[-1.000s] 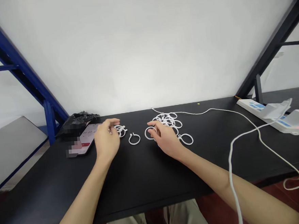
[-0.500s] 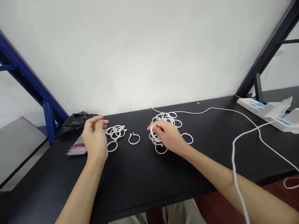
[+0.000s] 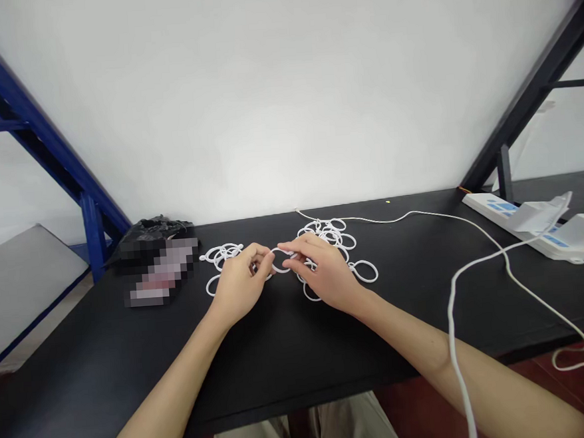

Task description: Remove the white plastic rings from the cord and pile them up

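Note:
Between my two hands a white plastic ring (image 3: pixel 281 270) is held just above the black table. My left hand (image 3: pixel 243 280) pinches its left side with thumb and fingers. On the opposite side, my right hand (image 3: pixel 325 268) grips it, and the fingers cover that part of the ring. Behind my left hand lies a small group of white rings (image 3: pixel 224 252), partly hidden. A larger heap of white rings (image 3: pixel 333 232) sits behind and under my right hand, with one loose ring (image 3: pixel 366 271) just right of it.
On the left a black plastic bag (image 3: pixel 155 227) and a blurred flat packet (image 3: pixel 168 271) lie on the table (image 3: pixel 282 360). A white power strip (image 3: pixel 537 232) with plugged-in adapters is at the right. A white cable (image 3: pixel 456 321) crosses over my right forearm.
My left hand has moved right and down from beside the packet and now grips the ring. My right hand still holds the ring, its fingers now turned toward my left hand.

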A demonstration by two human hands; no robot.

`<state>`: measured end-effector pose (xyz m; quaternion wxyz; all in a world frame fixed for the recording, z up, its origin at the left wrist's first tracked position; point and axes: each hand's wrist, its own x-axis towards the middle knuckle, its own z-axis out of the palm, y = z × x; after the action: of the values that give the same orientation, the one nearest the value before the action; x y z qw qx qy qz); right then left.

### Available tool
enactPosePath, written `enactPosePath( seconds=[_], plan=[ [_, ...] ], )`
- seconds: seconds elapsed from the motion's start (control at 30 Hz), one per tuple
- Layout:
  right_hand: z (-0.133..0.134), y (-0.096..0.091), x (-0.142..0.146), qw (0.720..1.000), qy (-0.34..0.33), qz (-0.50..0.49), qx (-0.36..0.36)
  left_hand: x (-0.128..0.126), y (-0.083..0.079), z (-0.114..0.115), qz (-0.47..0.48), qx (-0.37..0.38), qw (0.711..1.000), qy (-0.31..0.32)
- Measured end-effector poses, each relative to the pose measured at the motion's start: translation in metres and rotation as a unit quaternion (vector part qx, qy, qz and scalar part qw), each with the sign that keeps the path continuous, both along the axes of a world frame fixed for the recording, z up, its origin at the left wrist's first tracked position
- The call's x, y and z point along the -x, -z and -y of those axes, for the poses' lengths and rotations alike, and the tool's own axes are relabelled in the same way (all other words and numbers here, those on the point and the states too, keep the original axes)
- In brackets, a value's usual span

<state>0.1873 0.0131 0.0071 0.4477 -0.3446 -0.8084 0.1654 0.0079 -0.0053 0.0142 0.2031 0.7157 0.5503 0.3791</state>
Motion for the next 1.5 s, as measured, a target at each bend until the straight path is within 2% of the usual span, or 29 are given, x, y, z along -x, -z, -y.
enactPosePath(
  seconds=[0.1, 0.23, 0.37, 0.53, 0.67, 0.77, 0.83, 0.93, 1.0, 1.07, 1.13, 1.17, 1.23, 1.33, 1.5],
  plan=[
    [0.004, -0.007, 0.001, 0.999, -0.010, -0.033, 0.017, 0.003, -0.003, -0.002, 0.039, 0.028, 0.999, -0.026],
    [0.005, -0.009, 0.001, 0.999, 0.013, -0.044, 0.016, 0.003, -0.005, -0.001, 0.049, 0.033, 0.998, -0.017],
    [0.003, -0.008, -0.001, 0.999, 0.025, -0.040, 0.023, 0.003, -0.003, 0.003, -0.002, -0.021, 1.000, 0.004],
    [0.001, -0.007, -0.003, 0.997, 0.007, -0.037, 0.061, 0.003, 0.004, 0.006, -0.086, -0.095, 0.988, 0.084],
    [0.001, -0.007, -0.001, 0.996, 0.009, -0.045, 0.077, 0.002, 0.006, 0.004, -0.105, -0.116, 0.983, 0.094],
    [0.002, -0.005, 0.002, 0.994, 0.021, -0.060, 0.088, 0.005, 0.007, -0.001, -0.121, -0.158, 0.979, 0.039],
    [0.001, -0.002, 0.002, 0.994, 0.023, -0.052, 0.089, 0.012, 0.010, -0.007, -0.151, -0.180, 0.971, -0.052],
    [0.000, 0.003, 0.002, 0.996, 0.021, -0.020, 0.079, 0.027, 0.018, -0.015, -0.228, -0.151, 0.943, -0.191],
    [0.000, 0.004, 0.001, 0.997, 0.016, 0.000, 0.072, 0.035, 0.023, -0.018, -0.271, -0.130, 0.925, -0.231],
    [0.001, 0.005, 0.001, 0.998, 0.013, 0.014, 0.065, 0.037, 0.024, -0.018, -0.287, -0.136, 0.917, -0.241],
    [0.001, 0.004, 0.001, 0.998, 0.013, 0.025, 0.059, 0.032, 0.022, -0.016, -0.276, -0.152, 0.924, -0.216],
    [0.002, 0.004, 0.002, 0.998, 0.014, 0.030, 0.057, 0.028, 0.020, -0.014, -0.269, -0.153, 0.933, -0.184],
    [0.002, 0.003, 0.002, 0.998, 0.020, 0.038, 0.055, 0.020, 0.018, -0.012, -0.264, -0.138, 0.950, -0.095],
    [0.001, 0.002, 0.002, 0.997, 0.026, 0.050, 0.056, 0.012, 0.019, -0.011, -0.266, -0.103, 0.958, 0.019],
    [0.000, 0.005, 0.002, 0.995, 0.019, 0.075, 0.067, 0.013, 0.022, -0.012, -0.221, -0.093, 0.969, 0.065]
  ],
)
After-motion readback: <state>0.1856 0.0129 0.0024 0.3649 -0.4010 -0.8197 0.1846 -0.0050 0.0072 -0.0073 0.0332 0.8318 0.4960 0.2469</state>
